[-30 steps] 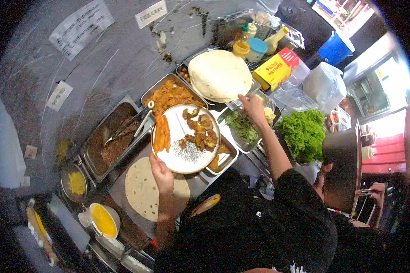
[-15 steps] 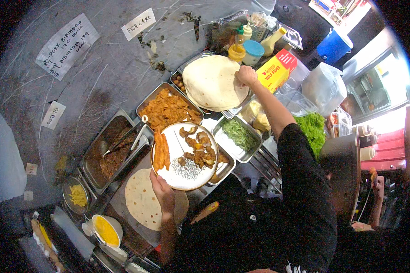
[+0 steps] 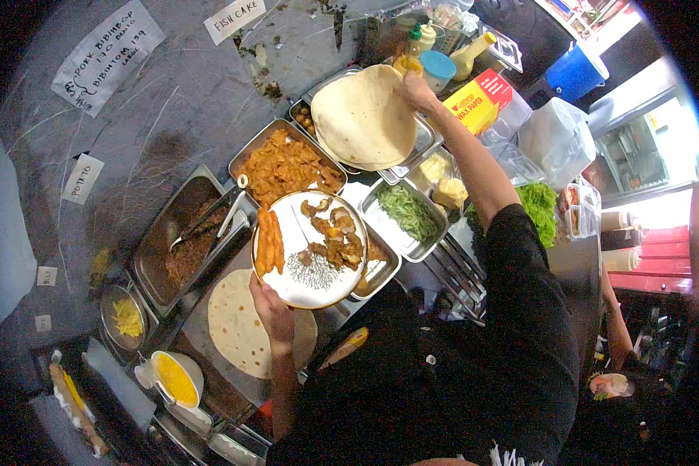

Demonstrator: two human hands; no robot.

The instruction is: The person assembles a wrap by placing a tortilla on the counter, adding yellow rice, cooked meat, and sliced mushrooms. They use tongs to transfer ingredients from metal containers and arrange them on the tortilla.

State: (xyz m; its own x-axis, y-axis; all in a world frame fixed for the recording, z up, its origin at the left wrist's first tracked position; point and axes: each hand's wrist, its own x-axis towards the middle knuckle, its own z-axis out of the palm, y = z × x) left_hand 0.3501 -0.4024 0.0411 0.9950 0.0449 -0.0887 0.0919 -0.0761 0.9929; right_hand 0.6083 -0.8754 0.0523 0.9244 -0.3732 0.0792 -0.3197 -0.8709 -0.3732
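My left hand [image 3: 273, 312] grips the near rim of a white plate [image 3: 286, 281] with a dark tree print. On the plate lie orange fried strips [image 3: 269, 242] at the left and browned fried pieces [image 3: 337, 239] at the right. Stretched out to the far side, my right hand [image 3: 418, 93] pinches the right edge of a large pale tortilla [image 3: 365, 116], which is raised there. Whether more tortillas lie beneath it I cannot tell. Partly under the plate, another tortilla [image 3: 237, 322] lies flat on a grey surface.
Around the plate stand metal trays of orange-coated meat [image 3: 283, 167], shredded greens [image 3: 412, 213] and dark minced meat [image 3: 186, 256] with tongs. A yellow-filled white tub [image 3: 177, 379] sits lower left. Bottles, a yellow-red box [image 3: 478, 101] and lettuce [image 3: 537, 213] are at the right. Another person's arm [image 3: 617, 326] shows at far right.
My right hand has moved up and slightly left, lifting the tortilla's right edge. The plate stays in my left hand. The other person's arm has shifted, and the view has turned slightly.
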